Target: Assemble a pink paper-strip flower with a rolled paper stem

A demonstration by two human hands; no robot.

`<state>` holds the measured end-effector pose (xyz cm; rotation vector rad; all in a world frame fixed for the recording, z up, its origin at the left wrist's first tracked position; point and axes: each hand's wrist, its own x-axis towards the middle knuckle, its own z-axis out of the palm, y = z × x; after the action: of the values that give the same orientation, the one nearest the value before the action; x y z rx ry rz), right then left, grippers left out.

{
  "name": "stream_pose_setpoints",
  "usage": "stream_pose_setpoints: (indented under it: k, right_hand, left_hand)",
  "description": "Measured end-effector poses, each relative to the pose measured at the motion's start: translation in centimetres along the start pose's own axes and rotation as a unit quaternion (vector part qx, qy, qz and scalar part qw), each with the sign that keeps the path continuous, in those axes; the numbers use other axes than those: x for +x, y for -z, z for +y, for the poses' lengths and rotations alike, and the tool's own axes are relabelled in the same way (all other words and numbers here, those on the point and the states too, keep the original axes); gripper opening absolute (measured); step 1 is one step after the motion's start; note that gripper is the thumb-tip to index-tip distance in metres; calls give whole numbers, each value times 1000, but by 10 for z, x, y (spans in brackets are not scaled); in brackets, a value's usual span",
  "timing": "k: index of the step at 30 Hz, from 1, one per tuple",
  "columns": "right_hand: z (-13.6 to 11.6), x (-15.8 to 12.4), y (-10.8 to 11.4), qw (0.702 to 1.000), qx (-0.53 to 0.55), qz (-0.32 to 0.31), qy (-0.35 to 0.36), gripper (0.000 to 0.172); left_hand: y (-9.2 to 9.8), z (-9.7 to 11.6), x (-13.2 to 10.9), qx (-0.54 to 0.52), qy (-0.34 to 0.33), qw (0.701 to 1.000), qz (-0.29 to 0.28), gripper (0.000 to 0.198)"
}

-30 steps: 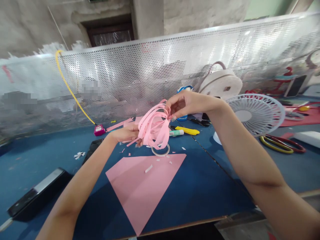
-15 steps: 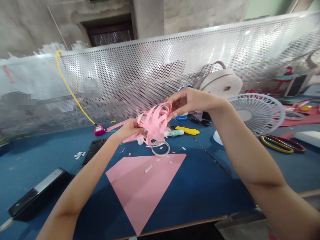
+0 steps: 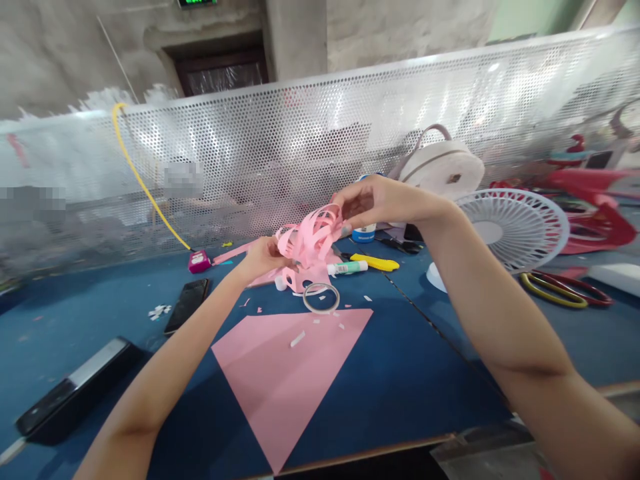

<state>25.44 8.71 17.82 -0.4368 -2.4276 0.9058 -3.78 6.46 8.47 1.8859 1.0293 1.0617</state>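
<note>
Left hand point(image 3: 265, 257): reaches forward over the table point(image 3: 400, 373), fingers curled inward.
Right hand point(image 3: 367, 200): arches in from the right, wrist bent, fingertips pointing left.
Grip: both nearly closed, pinching one pink strip bundle point(image 3: 311, 237) from either side.
Strip bundle: between the hands, toward the table's far edge.
Counted: one pink sheet point(image 3: 295, 373), tip at the near edge; one tape ring point(image 3: 321, 311); one glue stick point(image 3: 350, 267).

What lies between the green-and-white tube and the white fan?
A yellow-handled tool, nearer the tube than the fan, as the head view shows.
</note>
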Motion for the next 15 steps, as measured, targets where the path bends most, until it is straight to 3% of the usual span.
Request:
stream_pose_setpoints:
  k: [8,15]
  right_hand:
    - [-1,7,-7,996,-30,68,44,29]
    - [-7,8,-13,985,-91,138,57,47]
  left_hand:
    - [3,-5,1,-39,-1,999,-14,25]
    - [4,-13,3,-45,-2,999,-6,31]
